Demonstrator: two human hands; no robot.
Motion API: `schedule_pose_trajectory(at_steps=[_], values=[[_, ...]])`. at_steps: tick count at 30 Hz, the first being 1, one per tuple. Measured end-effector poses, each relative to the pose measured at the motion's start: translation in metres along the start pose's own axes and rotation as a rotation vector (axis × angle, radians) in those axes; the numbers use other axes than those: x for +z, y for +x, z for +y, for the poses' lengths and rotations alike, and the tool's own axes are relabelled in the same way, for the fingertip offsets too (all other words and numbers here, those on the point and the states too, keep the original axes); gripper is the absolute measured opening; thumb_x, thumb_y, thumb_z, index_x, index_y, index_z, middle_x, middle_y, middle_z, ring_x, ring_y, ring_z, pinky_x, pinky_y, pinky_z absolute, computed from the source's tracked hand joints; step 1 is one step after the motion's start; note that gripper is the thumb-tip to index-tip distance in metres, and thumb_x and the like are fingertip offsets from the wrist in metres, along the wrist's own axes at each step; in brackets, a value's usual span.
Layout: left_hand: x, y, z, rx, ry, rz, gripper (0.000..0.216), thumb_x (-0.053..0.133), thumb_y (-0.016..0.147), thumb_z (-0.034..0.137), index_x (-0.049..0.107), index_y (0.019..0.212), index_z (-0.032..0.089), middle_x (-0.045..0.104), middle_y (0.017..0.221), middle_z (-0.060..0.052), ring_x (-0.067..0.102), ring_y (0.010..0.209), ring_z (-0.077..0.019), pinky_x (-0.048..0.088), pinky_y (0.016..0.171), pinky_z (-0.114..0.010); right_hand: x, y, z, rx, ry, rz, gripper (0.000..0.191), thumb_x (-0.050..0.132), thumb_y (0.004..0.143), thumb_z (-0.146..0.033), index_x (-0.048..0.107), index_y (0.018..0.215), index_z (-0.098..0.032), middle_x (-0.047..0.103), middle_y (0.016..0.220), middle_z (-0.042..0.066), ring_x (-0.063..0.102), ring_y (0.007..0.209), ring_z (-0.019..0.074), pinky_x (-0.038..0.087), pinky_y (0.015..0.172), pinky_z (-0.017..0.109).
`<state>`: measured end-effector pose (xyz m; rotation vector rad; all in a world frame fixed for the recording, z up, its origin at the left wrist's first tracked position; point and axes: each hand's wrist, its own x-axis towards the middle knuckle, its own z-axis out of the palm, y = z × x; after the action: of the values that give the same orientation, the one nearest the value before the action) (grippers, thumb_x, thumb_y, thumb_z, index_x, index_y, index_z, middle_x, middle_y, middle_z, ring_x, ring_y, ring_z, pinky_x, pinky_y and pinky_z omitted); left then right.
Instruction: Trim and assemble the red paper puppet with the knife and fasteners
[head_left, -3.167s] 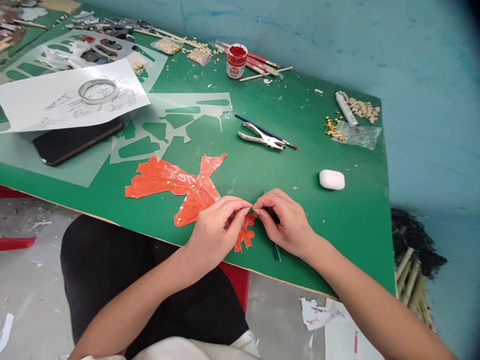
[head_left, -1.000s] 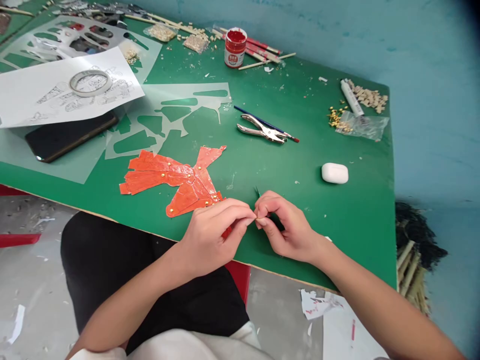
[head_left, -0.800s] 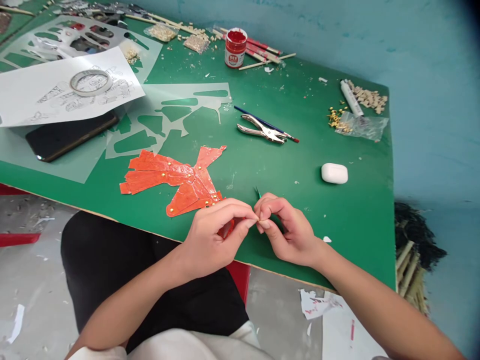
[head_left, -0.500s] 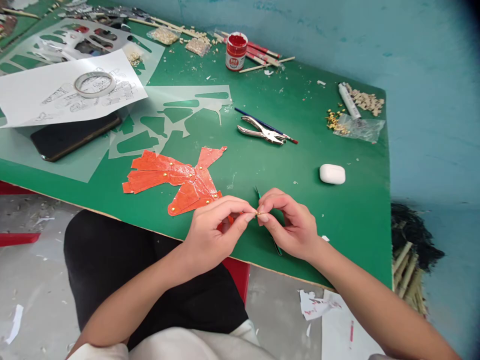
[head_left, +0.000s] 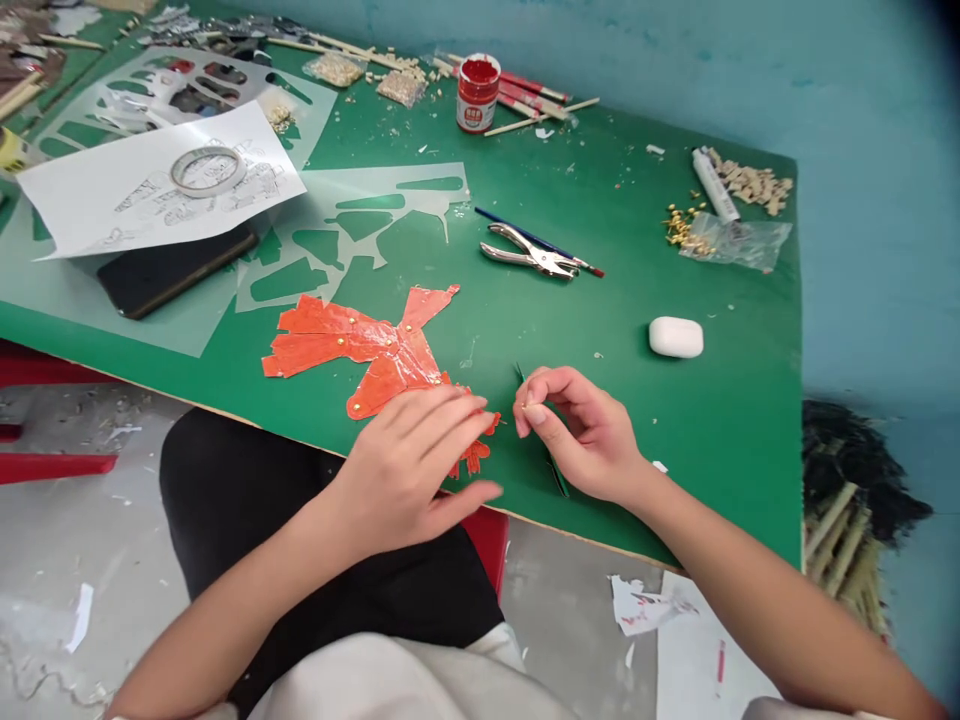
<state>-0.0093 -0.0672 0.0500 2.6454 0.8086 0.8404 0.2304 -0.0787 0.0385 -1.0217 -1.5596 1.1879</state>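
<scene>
An orange-red jointed cutout figure (head_left: pixel 397 350) lies on the green table, its pieces joined by small gold brass fasteners. Over its lower right end is my left hand (head_left: pixel 420 470), open with fingers spread, hiding part of it; whether the fingers touch it I cannot tell. My right hand (head_left: pixel 577 430), to the right of the figure, pinches a tiny gold brass fastener (head_left: pixel 524 405) between thumb and index finger. Beneath that hand lies a thin dark green tool (head_left: pixel 556 478), mostly covered.
Behind the figure lie a silver hole punch (head_left: pixel 529 252) and a paintbrush (head_left: pixel 540 240). A white case (head_left: pixel 676 337) sits at right, with gold fasteners (head_left: pixel 686 228) beyond. An open red paint jar (head_left: pixel 478 95) stands at the back. Left are a phone (head_left: pixel 176 272), tape roll (head_left: pixel 208 172) and cut plastic sheets.
My left hand has let go of the fastener, opened and moved left over the figure. The fastener stays in my right hand. The view has shifted slightly.
</scene>
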Motion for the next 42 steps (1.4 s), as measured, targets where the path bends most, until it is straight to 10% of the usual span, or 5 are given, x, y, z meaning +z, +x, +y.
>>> schedule_pose_trajectory(at_steps=[4, 13, 24, 42], values=[[-0.009, -0.037, -0.007, 0.216, 0.27, -0.213, 0.052, 0.071, 0.1, 0.03, 0.06, 0.141, 0.0, 0.063, 0.147, -0.021, 0.06, 0.139, -0.0378, 0.05, 0.118, -0.057, -0.001, 0.005, -0.004, 0.101, 0.012, 0.042, 0.015, 0.062, 0.105, -0.035, 0.061, 0.099, -0.022, 0.065, 0.076, -0.002, 0.061, 0.069, 0.0119, 0.05, 0.068, 0.027], [-0.009, -0.045, -0.014, 0.336, 0.189, 0.02, 0.024, 0.062, 0.101, 0.013, 0.073, 0.122, 0.008, 0.08, 0.118, -0.014, 0.077, 0.111, -0.0272, 0.065, 0.101, -0.045, -0.007, 0.015, -0.027, 0.597, 0.331, -0.286, 0.042, 0.08, 0.088, -0.054, 0.06, 0.092, -0.018, 0.058, 0.054, -0.007, 0.038, 0.041, 0.004, 0.029, 0.04, 0.018], [-0.001, 0.007, -0.031, 0.344, 0.181, 0.226, 0.025, 0.049, 0.105, 0.011, 0.073, 0.11, 0.009, 0.081, 0.112, -0.015, 0.08, 0.107, -0.0237, 0.067, 0.091, -0.032, -0.017, 0.018, -0.025, 0.731, 0.442, -0.314, 0.037, 0.084, 0.084, -0.047, 0.062, 0.089, -0.017, 0.067, 0.056, -0.004, 0.05, 0.035, 0.0065, 0.027, 0.03, 0.015], [0.002, 0.004, -0.026, 0.326, 0.216, 0.127, 0.01, 0.069, 0.095, 0.014, 0.075, 0.103, 0.015, 0.082, 0.108, -0.011, 0.079, 0.108, -0.0278, 0.07, 0.088, -0.037, -0.009, 0.014, -0.025, 0.873, 0.336, -0.304, 0.035, 0.085, 0.085, -0.046, 0.065, 0.092, -0.018, 0.07, 0.063, -0.002, 0.062, 0.048, 0.0091, 0.036, 0.034, 0.013]])
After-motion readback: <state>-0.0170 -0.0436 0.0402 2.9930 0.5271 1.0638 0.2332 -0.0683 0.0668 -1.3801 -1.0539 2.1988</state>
